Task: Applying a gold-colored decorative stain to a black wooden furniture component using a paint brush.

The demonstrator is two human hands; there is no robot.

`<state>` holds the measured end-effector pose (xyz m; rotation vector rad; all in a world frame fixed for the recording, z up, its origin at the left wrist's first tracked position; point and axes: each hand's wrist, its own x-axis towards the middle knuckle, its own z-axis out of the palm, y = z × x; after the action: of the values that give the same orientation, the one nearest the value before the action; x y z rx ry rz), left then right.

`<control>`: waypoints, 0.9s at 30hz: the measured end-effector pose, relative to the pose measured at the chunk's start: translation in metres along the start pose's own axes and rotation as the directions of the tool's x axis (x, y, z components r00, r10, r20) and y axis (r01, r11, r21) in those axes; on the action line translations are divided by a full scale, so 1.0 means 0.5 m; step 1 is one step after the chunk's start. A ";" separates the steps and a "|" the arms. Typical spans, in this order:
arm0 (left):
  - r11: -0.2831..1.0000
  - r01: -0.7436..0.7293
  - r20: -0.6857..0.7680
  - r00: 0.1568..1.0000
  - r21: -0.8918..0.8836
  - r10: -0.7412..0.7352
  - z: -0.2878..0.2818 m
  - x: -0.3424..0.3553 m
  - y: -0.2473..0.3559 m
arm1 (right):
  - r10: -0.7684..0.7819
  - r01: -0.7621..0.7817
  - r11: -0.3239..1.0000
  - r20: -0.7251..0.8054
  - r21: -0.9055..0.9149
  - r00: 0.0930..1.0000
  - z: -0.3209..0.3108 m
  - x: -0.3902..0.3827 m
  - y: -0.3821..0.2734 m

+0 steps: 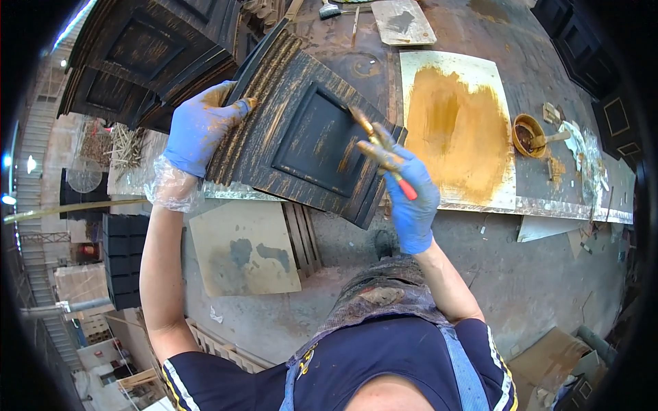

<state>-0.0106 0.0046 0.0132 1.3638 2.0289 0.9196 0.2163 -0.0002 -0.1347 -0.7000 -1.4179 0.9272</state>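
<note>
A black wooden box-like piece (301,130) with moulded edges and a recessed panel tilts in front of me, streaked with golden-brown paint. My left hand (204,127), in a stained blue glove with clear plastic at the wrist, grips its moulded left end, thumb along the moulding. In my right hand (411,188), also gloved in blue, is a paintbrush (404,186) with a red handle end. Its bristles lie at the upper right border of the recessed panel. Brown paint coats the fingers holding it.
Right of the piece lies a white board (504,103) smeared with ochre paint. Beyond it stand a bowl (519,137) of brown paint with a brush in it and a crumpled rag (589,157). More black panelled pieces (147,51) are stacked at upper left. A stained board (240,250) sits below the table.
</note>
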 end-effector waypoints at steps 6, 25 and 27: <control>0.997 -0.013 0.022 1.000 0.078 0.012 -0.016 0.000 -0.003 | -0.002 0.019 0.999 0.442 -0.033 0.897 -0.017 -0.056 -0.061; 0.999 -0.018 0.017 1.000 -0.037 0.018 -0.016 0.007 -0.029 | -0.080 0.050 0.996 0.503 0.072 0.861 -0.015 -0.014 -0.075; 1.000 -0.010 0.003 1.000 0.006 0.010 -0.016 0.000 -0.018 | -0.090 0.037 0.986 0.333 0.160 0.939 -0.014 0.014 -0.067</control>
<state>-0.0215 0.0003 0.0112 1.3788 2.0262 0.9152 0.2267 -0.0101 -0.1026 -0.3875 -1.6408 1.1307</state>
